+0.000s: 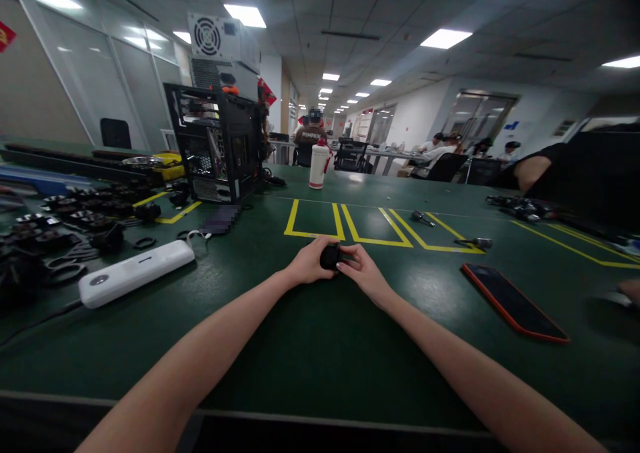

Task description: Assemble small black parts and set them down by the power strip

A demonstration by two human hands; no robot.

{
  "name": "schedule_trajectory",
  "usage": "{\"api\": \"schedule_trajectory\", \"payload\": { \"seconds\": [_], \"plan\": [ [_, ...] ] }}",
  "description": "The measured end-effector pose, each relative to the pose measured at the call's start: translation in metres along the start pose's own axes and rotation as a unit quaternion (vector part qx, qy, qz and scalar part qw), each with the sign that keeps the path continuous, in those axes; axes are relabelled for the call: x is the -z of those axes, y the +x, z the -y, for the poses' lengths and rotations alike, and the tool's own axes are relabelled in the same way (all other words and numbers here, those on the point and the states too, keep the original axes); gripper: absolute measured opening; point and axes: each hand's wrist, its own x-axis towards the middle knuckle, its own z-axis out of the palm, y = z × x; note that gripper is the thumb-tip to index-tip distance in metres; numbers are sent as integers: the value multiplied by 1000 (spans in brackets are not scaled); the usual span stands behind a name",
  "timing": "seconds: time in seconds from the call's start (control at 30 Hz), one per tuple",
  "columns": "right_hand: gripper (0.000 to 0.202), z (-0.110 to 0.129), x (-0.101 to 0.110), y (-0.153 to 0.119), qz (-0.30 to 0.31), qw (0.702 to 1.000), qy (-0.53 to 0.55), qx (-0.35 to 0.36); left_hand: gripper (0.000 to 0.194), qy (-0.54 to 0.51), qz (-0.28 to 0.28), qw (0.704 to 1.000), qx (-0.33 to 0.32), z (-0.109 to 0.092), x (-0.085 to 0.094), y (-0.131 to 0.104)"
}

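Observation:
Just above the green table, my left hand (311,261) is closed around a small, black, rounded part (329,257). Its exact kind is too dark to make out. On the right side of that part, the thumb and fingertips of my right hand (364,271) pinch its edge. Both hands meet in front of the yellow tape outlines (315,234). Two small dark pieces with metal ends, one farther back (423,218) and one nearer (475,243), lie to the right of my hands.
A white power strip (137,273) and many black parts (75,216) lie at left. Behind them stands an open computer case (220,143). A white cup (319,166) stands farther back. At right are a red-edged phone (515,303) and a person's arm (533,171).

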Motion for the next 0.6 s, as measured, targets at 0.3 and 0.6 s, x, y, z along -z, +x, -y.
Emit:
{"api": "schedule_trajectory", "payload": {
  "seconds": [0.3,0.6],
  "plan": [
    [28,-2,0,4,-35,999,-38,-17,61,-2,-5,1000,8,1,-3,1],
    [28,-3,0,0,3,1000,-20,18,59,10,-6,1000,0,1,-2,1]
  ]
}}
